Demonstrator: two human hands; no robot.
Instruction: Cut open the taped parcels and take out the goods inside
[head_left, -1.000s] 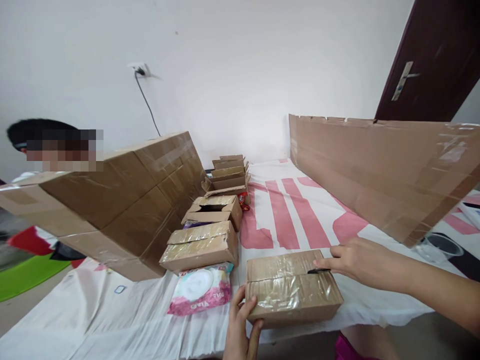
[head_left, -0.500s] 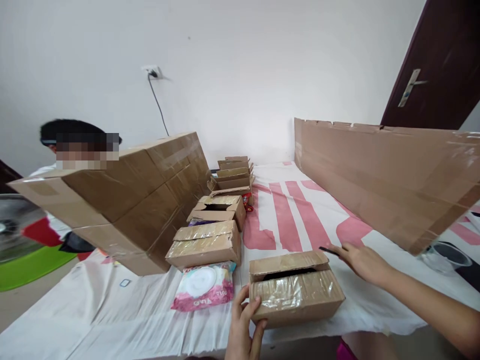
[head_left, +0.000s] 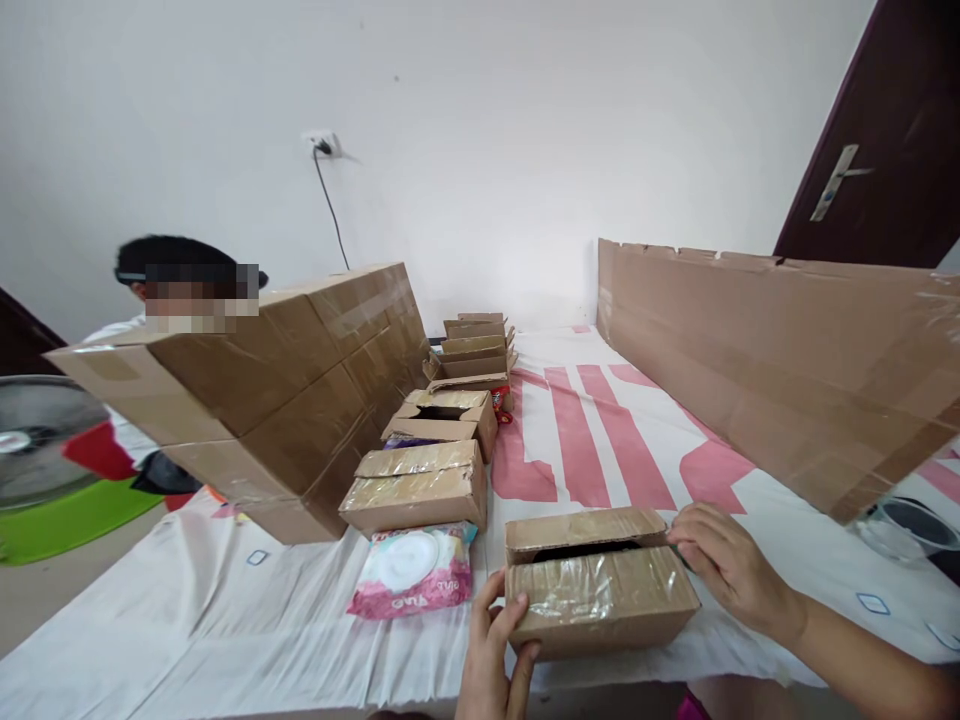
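Observation:
A taped cardboard box (head_left: pixel 600 590) with a narrow dark slit along its top lies near the table's front edge. My left hand (head_left: pixel 499 640) grips its left end, fingers on the top and side, thumb low at the front corner. At the opposite end, my right hand (head_left: pixel 724 565) has its fingers curled together beside the top flap's corner. What these fingers hold, if anything, is hidden; the thin black stick does not show clearly. Left of the box lies a pink and white pack of wipes (head_left: pixel 412 572).
Behind the wipes, several cardboard boxes (head_left: pixel 416 485) run back in a row. A tall cardboard partition (head_left: pixel 300 380) stands left, another cardboard panel (head_left: pixel 772 370) right. A person (head_left: pixel 124 325) sits beyond the left partition. A clear container (head_left: pixel 896 530) lies at the right.
My right hand has come in to the box's right end and turned; the thin black stick it held no longer shows clearly. My left hand stays on the box. The view has shifted slightly.

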